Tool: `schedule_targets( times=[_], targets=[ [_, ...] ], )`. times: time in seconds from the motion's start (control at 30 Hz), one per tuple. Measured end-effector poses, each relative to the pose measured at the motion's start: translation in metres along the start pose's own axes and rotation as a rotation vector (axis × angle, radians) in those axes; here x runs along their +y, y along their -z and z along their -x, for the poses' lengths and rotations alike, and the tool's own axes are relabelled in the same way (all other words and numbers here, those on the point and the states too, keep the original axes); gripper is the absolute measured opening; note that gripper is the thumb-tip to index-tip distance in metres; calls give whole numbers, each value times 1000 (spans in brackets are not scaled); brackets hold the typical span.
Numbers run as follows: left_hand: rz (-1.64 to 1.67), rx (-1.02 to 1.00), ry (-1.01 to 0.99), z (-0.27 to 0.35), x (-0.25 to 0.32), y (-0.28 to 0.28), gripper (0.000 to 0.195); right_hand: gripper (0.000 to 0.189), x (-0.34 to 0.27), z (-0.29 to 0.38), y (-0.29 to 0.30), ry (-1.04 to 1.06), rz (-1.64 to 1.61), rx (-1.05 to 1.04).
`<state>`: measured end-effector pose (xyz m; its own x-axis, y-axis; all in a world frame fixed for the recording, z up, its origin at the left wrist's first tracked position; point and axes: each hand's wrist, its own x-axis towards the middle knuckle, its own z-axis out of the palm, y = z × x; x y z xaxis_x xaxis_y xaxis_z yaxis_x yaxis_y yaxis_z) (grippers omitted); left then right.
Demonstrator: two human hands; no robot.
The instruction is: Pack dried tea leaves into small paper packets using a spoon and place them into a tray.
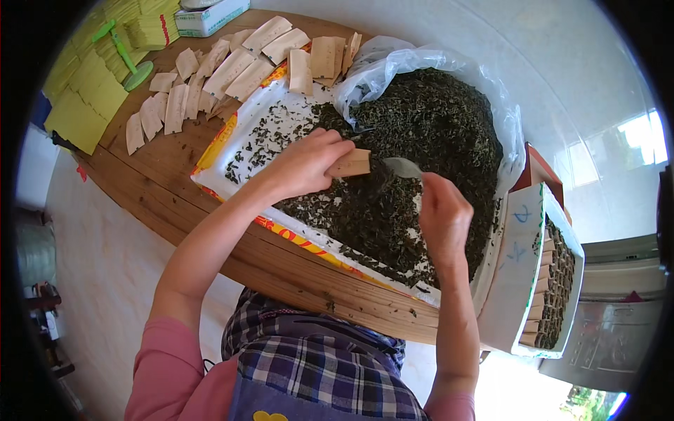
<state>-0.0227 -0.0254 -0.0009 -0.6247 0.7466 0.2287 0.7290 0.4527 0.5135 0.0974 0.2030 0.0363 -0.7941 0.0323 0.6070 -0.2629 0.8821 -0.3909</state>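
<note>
My left hand (315, 162) grips a small brown paper packet (353, 163), its mouth turned to the right. In my right hand (446, 210) is a spoon (402, 167), its bowl beside the packet's mouth. Whether leaves lie on the spoon is hard to tell. Below both hands, dark dried leaves (363, 210), which look like tea, cover much of a white foam tray (245, 158) with a yellow and red printed edge. A clear plastic bag (508, 126) at the back right spills a large heap of the same leaves (437, 116) onto the tray.
Loose paper packets (237, 71) lie on the wooden table (142, 173) behind the tray. Yellow paper stacks (89, 100) and a green stand (131, 66) are at the left. A white foam box (518, 268) at the right holds rows of leaf-filled packets (545, 284).
</note>
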Motion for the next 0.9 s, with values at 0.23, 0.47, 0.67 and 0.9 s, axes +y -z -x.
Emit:
schedule_targets(
  times=[0.23,0.47,0.67,0.9],
  targets=[
    [-302,-205,104,-3,4,10,33,10,37,28,-15,-172,135,-20],
    [-159,-234,88,-15,9,1,45,14,18,16,-30,-622,-352,-60],
    [104,-118,-26,-11,13,-5,55,12,-6,4,0,-511,-286,-59],
    [392,-73,54,-2,24,-4,65,14,-34,-17,28,41,-32,32]
  ],
)
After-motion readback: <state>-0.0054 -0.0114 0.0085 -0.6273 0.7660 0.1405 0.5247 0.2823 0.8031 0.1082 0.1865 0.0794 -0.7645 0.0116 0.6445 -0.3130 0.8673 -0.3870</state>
